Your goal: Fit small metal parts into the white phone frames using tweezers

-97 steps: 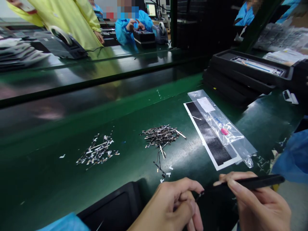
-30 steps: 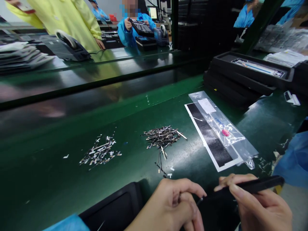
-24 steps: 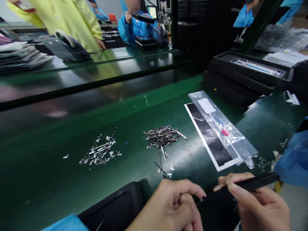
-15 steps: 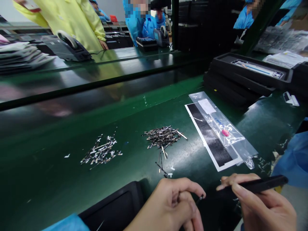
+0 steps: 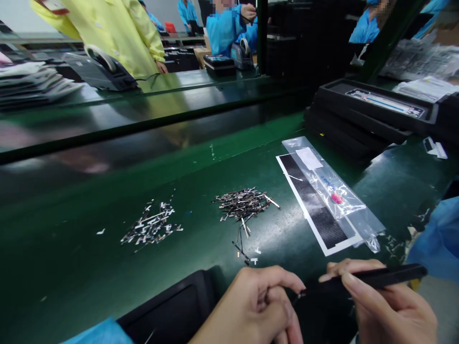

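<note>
I am noting the left hand [image 5: 261,298] holding a small dark strip [image 5: 300,295], presumably light, fragile, best gripped edgewise, and the right hand [image 5: 387,296] clasping a black pen-like tool [image 5: 398,275].

Unreadable blue handwriting [image 5: 327,182] on clear bag [image 5: 350,206]

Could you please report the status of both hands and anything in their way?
Left hand: touching small dark piece, grip unclear. Right hand: gripping black tool. Strip pile beyond, apart from both hands; nothing seen in the way.
</note>
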`<action>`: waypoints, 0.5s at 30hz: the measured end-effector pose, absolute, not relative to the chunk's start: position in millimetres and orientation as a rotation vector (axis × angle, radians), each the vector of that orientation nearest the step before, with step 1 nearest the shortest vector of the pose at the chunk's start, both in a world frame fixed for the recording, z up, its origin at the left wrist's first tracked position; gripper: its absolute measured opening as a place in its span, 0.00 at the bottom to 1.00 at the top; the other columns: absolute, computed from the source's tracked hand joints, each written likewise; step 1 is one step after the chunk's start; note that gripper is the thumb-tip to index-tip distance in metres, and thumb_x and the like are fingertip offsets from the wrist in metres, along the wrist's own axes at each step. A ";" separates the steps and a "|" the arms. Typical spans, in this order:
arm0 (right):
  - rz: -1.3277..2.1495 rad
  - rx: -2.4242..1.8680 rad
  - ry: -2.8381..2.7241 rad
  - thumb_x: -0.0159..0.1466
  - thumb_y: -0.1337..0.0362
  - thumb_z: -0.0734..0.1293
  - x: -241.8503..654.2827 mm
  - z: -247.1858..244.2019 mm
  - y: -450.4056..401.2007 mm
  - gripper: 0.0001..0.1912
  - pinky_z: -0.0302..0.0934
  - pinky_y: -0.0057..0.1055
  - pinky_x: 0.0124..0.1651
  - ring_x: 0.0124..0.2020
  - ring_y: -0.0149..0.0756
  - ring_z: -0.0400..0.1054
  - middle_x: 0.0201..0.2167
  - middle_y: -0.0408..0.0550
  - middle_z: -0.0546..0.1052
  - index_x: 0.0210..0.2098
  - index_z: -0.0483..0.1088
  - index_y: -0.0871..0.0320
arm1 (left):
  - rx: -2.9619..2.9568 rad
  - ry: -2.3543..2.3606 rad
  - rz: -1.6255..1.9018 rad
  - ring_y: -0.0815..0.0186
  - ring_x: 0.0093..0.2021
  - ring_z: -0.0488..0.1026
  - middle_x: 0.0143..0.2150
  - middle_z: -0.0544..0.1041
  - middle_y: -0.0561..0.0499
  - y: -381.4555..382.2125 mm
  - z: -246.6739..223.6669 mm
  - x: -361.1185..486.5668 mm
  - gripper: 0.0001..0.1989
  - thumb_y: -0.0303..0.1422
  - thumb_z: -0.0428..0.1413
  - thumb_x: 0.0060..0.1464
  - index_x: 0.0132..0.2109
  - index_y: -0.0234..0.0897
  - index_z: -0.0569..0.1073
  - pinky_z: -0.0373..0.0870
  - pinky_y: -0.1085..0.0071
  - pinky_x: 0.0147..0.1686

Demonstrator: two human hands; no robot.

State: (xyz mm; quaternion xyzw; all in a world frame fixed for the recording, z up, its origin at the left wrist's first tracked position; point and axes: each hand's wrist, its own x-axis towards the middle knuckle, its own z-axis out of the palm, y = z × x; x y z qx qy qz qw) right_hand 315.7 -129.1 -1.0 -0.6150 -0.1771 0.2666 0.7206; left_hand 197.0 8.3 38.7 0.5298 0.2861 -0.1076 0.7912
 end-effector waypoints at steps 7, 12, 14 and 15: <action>0.500 -1.380 -0.398 0.48 0.68 0.69 318.6 2.5 -128.7 0.05 0.66 0.28 0.30 0.26 0.38 0.69 0.24 0.47 0.74 0.26 0.73 0.54 | 1.194 0.588 -0.269 0.73 0.17 0.64 0.21 0.71 0.51 10.3 40.0 197.3 0.14 0.33 0.49 0.45 0.39 0.30 0.67 0.58 0.79 0.21; 0.434 -1.482 -0.636 0.55 0.63 0.65 313.8 13.9 -125.9 0.03 0.63 0.24 0.33 0.30 0.34 0.68 0.24 0.45 0.73 0.27 0.70 0.53 | 1.227 0.582 -0.241 0.72 0.18 0.64 0.23 0.72 0.50 13.9 46.5 195.9 0.16 0.33 0.47 0.45 0.42 0.30 0.63 0.57 0.77 0.21; 0.584 -1.571 -0.714 0.56 0.60 0.62 306.1 18.0 -119.4 0.09 0.59 0.21 0.26 0.24 0.30 0.65 0.21 0.44 0.70 0.23 0.69 0.56 | 1.248 0.545 -0.249 0.73 0.18 0.63 0.22 0.71 0.51 14.1 48.6 194.4 0.16 0.33 0.47 0.45 0.42 0.31 0.63 0.58 0.78 0.21; 0.663 -1.595 -0.751 0.56 0.59 0.62 301.8 20.1 -115.1 0.11 0.55 0.20 0.22 0.21 0.27 0.61 0.19 0.43 0.68 0.21 0.68 0.57 | 1.268 0.532 -0.250 0.73 0.18 0.63 0.22 0.70 0.52 14.1 49.8 193.2 0.15 0.32 0.46 0.45 0.42 0.31 0.63 0.58 0.78 0.22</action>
